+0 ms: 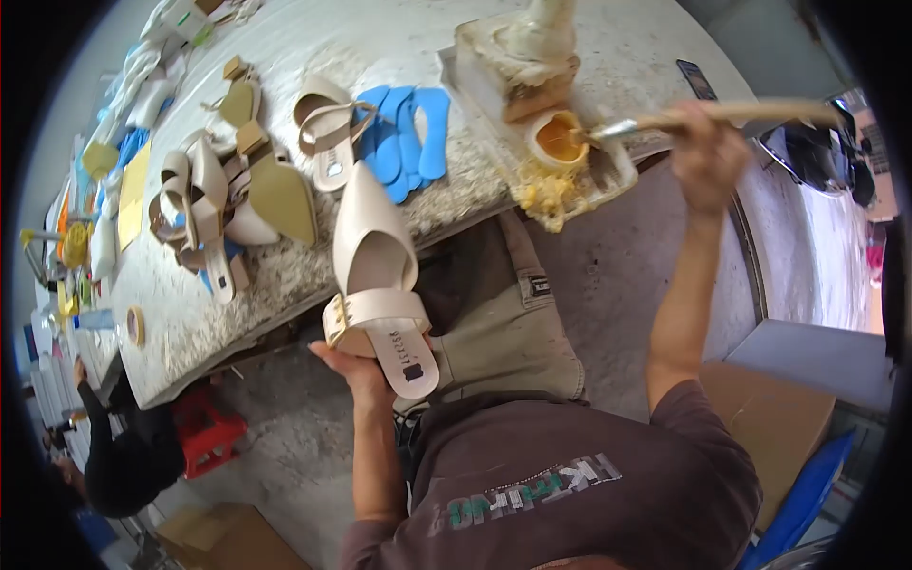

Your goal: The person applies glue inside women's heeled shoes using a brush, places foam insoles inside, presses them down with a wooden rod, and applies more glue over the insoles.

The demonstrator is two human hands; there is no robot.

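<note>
The left hand (359,369) holds a shoe (388,309), the right hand (708,157) a brush (655,121). A brush bump could tip the cup (535,141) near the right hand.

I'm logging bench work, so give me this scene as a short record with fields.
Left hand: holding a pale shoe, toe away from the body
Right hand: holding a brush
Brush: front end at a cup of yellow stuff
Cup: set in a tray
Also on table: other shoes, blue insoles, a phone
</note>
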